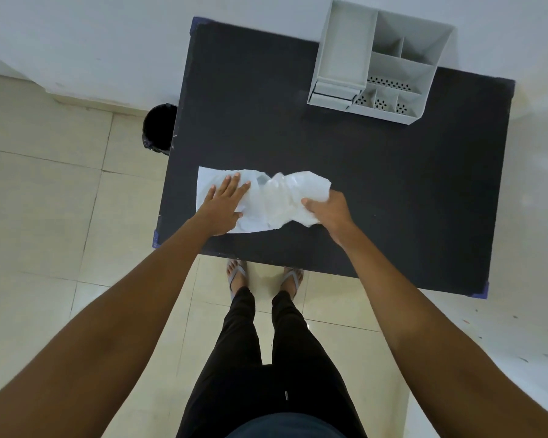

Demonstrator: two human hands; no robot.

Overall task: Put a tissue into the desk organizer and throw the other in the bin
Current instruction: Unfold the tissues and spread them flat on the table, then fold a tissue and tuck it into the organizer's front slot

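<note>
**Two tissues under our hands on the bench**

At far left a black bin (157,128) stands on the floor, touching the bench (361,184) edge. Our left hand (223,205) lies flat, fingers spread, on the flat tissue (209,181). Our right hand (328,210) grips the crumpled tissue (293,197); the two sheets seem to overlap. The grey desk organizer (377,61) sits at the far right corner.

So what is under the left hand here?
The left hand lies flat on the flatter tissue, pressing it onto the black table. Whatever lies beneath the palm is covered. The right hand grips the crumpled tissue.
</note>
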